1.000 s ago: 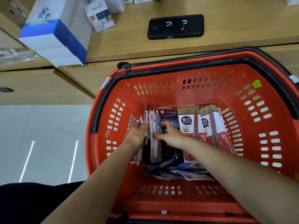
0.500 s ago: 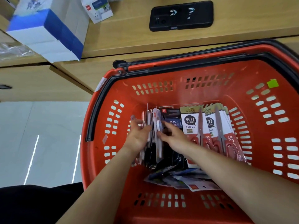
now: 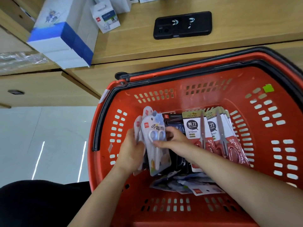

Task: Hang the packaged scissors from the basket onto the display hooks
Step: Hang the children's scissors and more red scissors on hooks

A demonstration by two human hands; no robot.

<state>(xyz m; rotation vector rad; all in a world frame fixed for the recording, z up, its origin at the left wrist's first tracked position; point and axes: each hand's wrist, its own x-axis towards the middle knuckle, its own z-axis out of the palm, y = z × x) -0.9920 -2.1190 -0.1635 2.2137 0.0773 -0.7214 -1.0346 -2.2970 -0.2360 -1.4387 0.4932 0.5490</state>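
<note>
A red shopping basket (image 3: 180, 99) holds packaged scissors. My left hand (image 3: 131, 151) grips a small stack of white blister packs with blue-handled scissors (image 3: 155, 135), tilted up off the basket floor. My right hand (image 3: 173, 140) pinches the front pack of that stack with thumb and fingers. To the right lies a row of red-handled scissors packs (image 3: 211, 135) leaning against the basket wall. More flat packs (image 3: 188, 185) lie on the basket floor under my right forearm. No display hooks are in view.
A wooden counter (image 3: 139, 43) runs behind the basket, with a black phone (image 3: 182, 25), a blue and white box (image 3: 64, 36) and a small white box (image 3: 106, 17) on it. Pale floor tiles (image 3: 41, 141) lie to the left. A dark garment (image 3: 41, 203) fills the lower left.
Both hands have lifted the white packs from standing edge-on among the others to face up; the front pack's blue-handled scissors now show. The view has shifted slightly.
</note>
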